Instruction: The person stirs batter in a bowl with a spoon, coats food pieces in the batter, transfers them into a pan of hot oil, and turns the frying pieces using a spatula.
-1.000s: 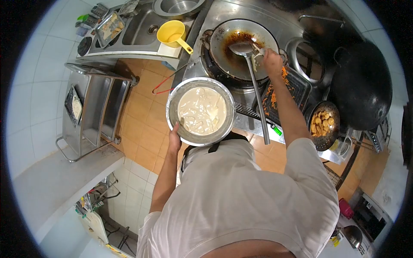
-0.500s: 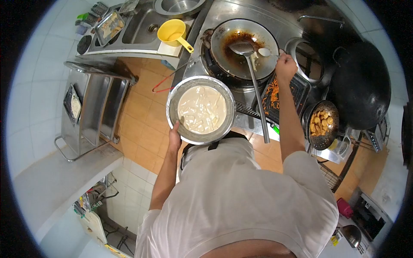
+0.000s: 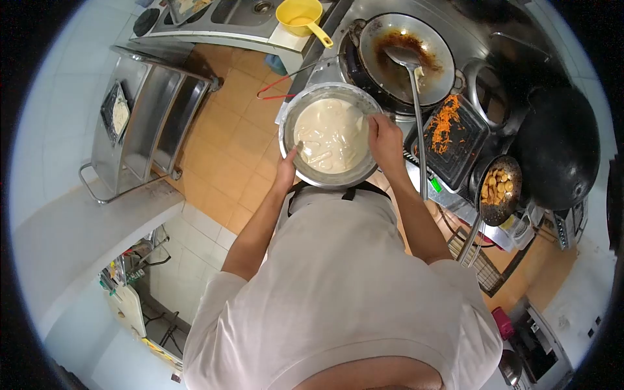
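Observation:
A metal bowl of creamy batter with pale strips in it is held before my body. My left hand grips its left rim, thumb inside. At the right side of the bowl my right hand is closed on a spoon, whose pale end shows at the batter's edge. Behind the bowl, a wok with brown residue sits on the stove. A long-handled ladle rests in it, beside a small pale piece.
Right of the wok lies a black tray with orange shreds. A perforated strainer holds browned pieces, near a large black wok. A yellow dipper stands by the sink. A steel trolley is at the left.
My right hand has moved from over the wok's right side down to the bowl, bringing the spoon to the batter. The view has shifted, so the bowl appears further right and higher.

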A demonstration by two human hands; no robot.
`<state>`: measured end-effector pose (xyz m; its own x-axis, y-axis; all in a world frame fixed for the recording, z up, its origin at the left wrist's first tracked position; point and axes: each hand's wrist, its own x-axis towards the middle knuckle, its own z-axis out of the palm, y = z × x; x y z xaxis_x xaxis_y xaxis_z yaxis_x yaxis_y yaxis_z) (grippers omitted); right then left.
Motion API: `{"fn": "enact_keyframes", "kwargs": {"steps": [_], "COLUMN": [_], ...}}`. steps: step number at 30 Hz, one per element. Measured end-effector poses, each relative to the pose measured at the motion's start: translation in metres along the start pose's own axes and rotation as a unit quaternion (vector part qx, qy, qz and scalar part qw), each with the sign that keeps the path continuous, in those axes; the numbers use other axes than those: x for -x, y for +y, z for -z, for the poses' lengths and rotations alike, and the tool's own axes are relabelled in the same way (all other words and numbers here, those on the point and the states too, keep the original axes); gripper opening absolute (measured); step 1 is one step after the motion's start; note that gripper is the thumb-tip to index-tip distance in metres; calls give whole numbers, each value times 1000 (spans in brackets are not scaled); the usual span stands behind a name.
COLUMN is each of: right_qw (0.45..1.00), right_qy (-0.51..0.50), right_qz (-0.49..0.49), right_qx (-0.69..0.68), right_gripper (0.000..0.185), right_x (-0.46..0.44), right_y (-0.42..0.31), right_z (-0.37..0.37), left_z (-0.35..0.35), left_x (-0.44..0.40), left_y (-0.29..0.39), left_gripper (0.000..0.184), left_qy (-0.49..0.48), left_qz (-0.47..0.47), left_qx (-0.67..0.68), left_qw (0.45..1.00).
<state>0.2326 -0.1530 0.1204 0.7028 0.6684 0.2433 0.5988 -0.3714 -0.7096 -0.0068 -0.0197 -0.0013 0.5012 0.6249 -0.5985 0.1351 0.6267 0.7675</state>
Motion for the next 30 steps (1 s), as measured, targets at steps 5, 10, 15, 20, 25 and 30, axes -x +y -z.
{"fn": "enact_keyframes", "kwargs": {"steps": [5,10,15,20,25,30], "right_qw": [996,981,970,936,892,988], "right_qy": [-34,-124,-134,-107,-107,-101], "right_qz": [-77,-140,-196,-302,-383,-104], "right_qx": [7,-57,-59,-146,-218,-45], "right_gripper": [16,21,26,26,25,16], "right_x": [-5,-3,6,10,7,6], "right_y": [15,19,29,23,29,18], "right_z": [-34,-41,-52,-63,-68,-53], "left_z": [-6,-8,-13,-3,1,-2], "left_x": [6,8,14,-1,-5,-2], "left_y": [9,16,27,12,6,11], "left_gripper": [60,65,66,65,66,67], "left_qy": [-33,-38,-51,-60,-62,-60], "left_qz": [6,34,4,5,1,3], "left_qx": [18,23,26,2,5,15], "left_qw": [999,998,998,998,998,998]}}
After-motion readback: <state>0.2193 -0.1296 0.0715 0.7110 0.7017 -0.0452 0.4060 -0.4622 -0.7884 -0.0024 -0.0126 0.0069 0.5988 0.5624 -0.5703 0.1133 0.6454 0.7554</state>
